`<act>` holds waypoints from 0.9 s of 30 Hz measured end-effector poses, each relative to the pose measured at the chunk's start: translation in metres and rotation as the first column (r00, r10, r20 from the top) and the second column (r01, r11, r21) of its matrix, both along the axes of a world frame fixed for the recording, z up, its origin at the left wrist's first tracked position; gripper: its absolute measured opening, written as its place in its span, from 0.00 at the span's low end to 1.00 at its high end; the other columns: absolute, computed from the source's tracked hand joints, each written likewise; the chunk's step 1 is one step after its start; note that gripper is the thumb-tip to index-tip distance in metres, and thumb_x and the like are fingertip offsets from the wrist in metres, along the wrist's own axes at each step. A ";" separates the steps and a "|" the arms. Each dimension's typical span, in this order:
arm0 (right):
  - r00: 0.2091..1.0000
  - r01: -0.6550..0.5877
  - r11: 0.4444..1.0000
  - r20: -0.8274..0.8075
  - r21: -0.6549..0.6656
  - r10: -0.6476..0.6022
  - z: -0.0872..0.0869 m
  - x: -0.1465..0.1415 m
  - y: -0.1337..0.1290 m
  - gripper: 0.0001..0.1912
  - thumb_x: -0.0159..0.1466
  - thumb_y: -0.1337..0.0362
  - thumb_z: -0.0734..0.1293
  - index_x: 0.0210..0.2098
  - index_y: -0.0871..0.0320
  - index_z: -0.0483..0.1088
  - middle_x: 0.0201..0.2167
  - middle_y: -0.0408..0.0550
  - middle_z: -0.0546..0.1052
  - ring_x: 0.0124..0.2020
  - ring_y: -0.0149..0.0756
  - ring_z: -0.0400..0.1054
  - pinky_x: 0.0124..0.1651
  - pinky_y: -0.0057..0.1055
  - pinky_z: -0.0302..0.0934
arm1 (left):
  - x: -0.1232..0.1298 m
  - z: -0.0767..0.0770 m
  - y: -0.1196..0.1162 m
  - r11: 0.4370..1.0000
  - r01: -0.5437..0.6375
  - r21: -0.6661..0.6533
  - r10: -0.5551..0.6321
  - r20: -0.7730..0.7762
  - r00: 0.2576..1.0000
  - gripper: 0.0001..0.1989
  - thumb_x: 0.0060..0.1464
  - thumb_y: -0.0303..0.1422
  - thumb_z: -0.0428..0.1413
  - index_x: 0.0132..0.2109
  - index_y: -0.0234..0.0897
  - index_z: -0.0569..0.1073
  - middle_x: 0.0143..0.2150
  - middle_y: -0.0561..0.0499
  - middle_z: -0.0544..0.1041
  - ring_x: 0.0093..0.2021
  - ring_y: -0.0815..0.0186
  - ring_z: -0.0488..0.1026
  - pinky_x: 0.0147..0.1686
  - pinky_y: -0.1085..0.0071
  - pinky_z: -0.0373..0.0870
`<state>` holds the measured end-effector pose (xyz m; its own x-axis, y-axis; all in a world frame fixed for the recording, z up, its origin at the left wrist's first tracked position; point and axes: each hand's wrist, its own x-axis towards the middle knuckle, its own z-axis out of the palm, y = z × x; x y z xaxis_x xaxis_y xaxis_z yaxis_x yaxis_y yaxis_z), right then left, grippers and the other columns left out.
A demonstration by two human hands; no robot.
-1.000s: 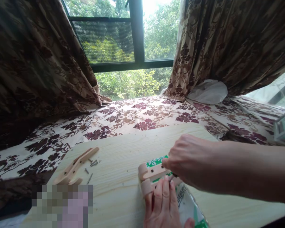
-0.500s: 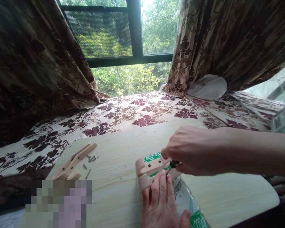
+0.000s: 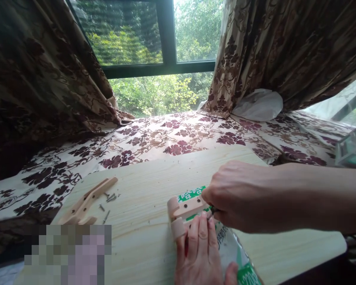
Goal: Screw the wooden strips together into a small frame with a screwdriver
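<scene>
My left hand (image 3: pixel 197 247) presses its fingers along a pale wooden piece (image 3: pixel 178 227) with a rounded end, holding it down. Beside it lies a second, matching wooden bar (image 3: pixel 190 206) with dark screw holes. Both rest on a green and white printed package (image 3: pixel 237 253). My right hand (image 3: pixel 225 194) is closed around a screwdriver (image 3: pixel 213 210), mostly hidden by the fingers. Its tip meets the wood close to my left fingertips; the exact contact is covered.
Another wooden assembly (image 3: pixel 89 200) lies at the left of the light board (image 3: pixel 139 198), near several loose screws (image 3: pixel 111 197). A flowered cloth (image 3: pixel 154 138) spreads behind, up to the window. A white plastic bag (image 3: pixel 259 105) and a clear box (image 3: pixel 353 146) sit at the right.
My right hand has turned and dropped slightly around the screwdriver, hiding more of it. My left hand stays on the wooden piece. The whole view has shifted a little.
</scene>
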<state>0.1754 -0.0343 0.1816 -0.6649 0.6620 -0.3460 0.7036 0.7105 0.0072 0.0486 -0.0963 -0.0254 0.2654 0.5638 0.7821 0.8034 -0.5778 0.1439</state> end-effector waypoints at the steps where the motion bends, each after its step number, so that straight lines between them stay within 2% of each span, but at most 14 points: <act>1: 1.000 -0.008 1.000 0.007 -0.003 0.008 0.002 -0.002 -0.003 0.05 0.55 0.71 0.66 0.23 0.60 0.71 0.16 0.45 0.70 0.16 0.30 0.56 0.21 0.30 0.42 | -0.002 0.001 0.000 1.000 0.005 -0.010 -0.005 -0.029 1.000 0.28 0.62 0.46 0.35 0.46 0.34 0.74 0.46 0.44 0.78 0.49 0.58 0.68 0.51 0.59 0.56; 5: 0.998 -0.064 0.998 -0.001 -0.022 0.064 0.016 -0.013 -0.016 0.08 0.54 0.78 0.66 0.26 0.59 0.72 0.19 0.45 0.72 0.21 0.33 0.63 0.26 0.31 0.50 | -0.007 0.001 -0.002 0.998 0.011 -0.069 -0.023 -0.168 0.986 0.29 0.63 0.45 0.31 0.47 0.36 0.74 0.49 0.47 0.76 0.53 0.58 0.66 0.53 0.57 0.54; 7: 0.996 -0.090 0.996 -0.030 -0.030 0.089 0.019 -0.015 -0.017 0.10 0.54 0.79 0.65 0.27 0.59 0.73 0.20 0.45 0.72 0.22 0.33 0.64 0.27 0.31 0.51 | -0.006 -0.001 -0.002 0.998 -0.001 -0.064 -0.007 -0.136 0.991 0.30 0.63 0.46 0.31 0.44 0.37 0.75 0.47 0.46 0.77 0.52 0.58 0.67 0.54 0.57 0.54; 11: 0.998 -0.064 0.997 0.024 -0.032 0.065 0.007 -0.007 -0.005 0.06 0.56 0.75 0.65 0.27 0.60 0.73 0.20 0.46 0.73 0.20 0.32 0.63 0.23 0.30 0.47 | 0.001 -0.002 -0.001 1.000 -0.005 -0.015 0.005 0.003 1.000 0.28 0.62 0.46 0.34 0.43 0.35 0.75 0.41 0.45 0.79 0.48 0.59 0.70 0.52 0.60 0.56; 15: 0.997 0.081 0.997 0.003 0.010 -0.081 -0.006 0.003 0.005 0.08 0.57 0.68 0.65 0.22 0.59 0.71 0.16 0.45 0.70 0.15 0.29 0.57 0.20 0.30 0.40 | 0.002 -0.001 0.001 1.000 -0.011 -0.006 0.011 0.011 1.000 0.29 0.62 0.46 0.36 0.45 0.32 0.74 0.44 0.42 0.78 0.47 0.58 0.71 0.51 0.60 0.57; 17: 0.999 0.040 0.999 -0.005 0.028 -0.040 -0.009 0.005 0.005 0.06 0.56 0.69 0.65 0.24 0.59 0.71 0.17 0.45 0.71 0.16 0.29 0.58 0.21 0.30 0.39 | 0.000 0.000 0.001 1.000 -0.022 0.005 0.022 0.021 1.000 0.29 0.62 0.46 0.35 0.45 0.33 0.74 0.44 0.43 0.79 0.47 0.58 0.71 0.50 0.60 0.57; 20: 0.991 -0.105 0.992 -0.076 0.073 0.110 -0.011 0.004 0.004 0.04 0.56 0.73 0.65 0.27 0.59 0.71 0.24 0.46 0.74 0.20 0.30 0.60 0.22 0.30 0.40 | -0.005 0.000 0.001 1.000 0.004 0.009 -0.003 -0.078 0.997 0.27 0.62 0.46 0.36 0.47 0.34 0.74 0.44 0.46 0.79 0.46 0.59 0.71 0.50 0.61 0.57; 22: 0.979 -0.158 0.985 -0.119 0.073 0.166 -0.011 0.002 0.004 0.05 0.57 0.73 0.64 0.26 0.60 0.70 0.25 0.46 0.74 0.21 0.29 0.61 0.23 0.30 0.42 | -0.008 0.001 0.001 1.000 0.018 0.006 -0.017 -0.159 0.987 0.26 0.62 0.45 0.37 0.48 0.36 0.74 0.44 0.47 0.79 0.46 0.60 0.71 0.50 0.61 0.58; 24: 0.984 -0.151 0.988 -0.093 0.026 0.153 -0.009 0.001 0.005 0.06 0.58 0.74 0.64 0.26 0.61 0.70 0.23 0.46 0.73 0.20 0.28 0.59 0.23 0.30 0.43 | -0.011 0.004 0.002 1.000 0.000 0.020 0.003 -0.186 0.982 0.26 0.62 0.46 0.38 0.47 0.36 0.74 0.44 0.47 0.79 0.46 0.59 0.71 0.49 0.61 0.58; 27: 0.999 -0.035 0.999 -0.002 -0.024 0.035 -0.006 0.000 0.008 0.06 0.57 0.71 0.65 0.25 0.61 0.71 0.18 0.45 0.71 0.17 0.28 0.56 0.21 0.29 0.42 | -0.016 0.010 0.006 0.997 0.028 0.077 -0.006 -0.275 0.961 0.26 0.61 0.47 0.40 0.45 0.34 0.75 0.42 0.46 0.79 0.43 0.59 0.72 0.45 0.62 0.60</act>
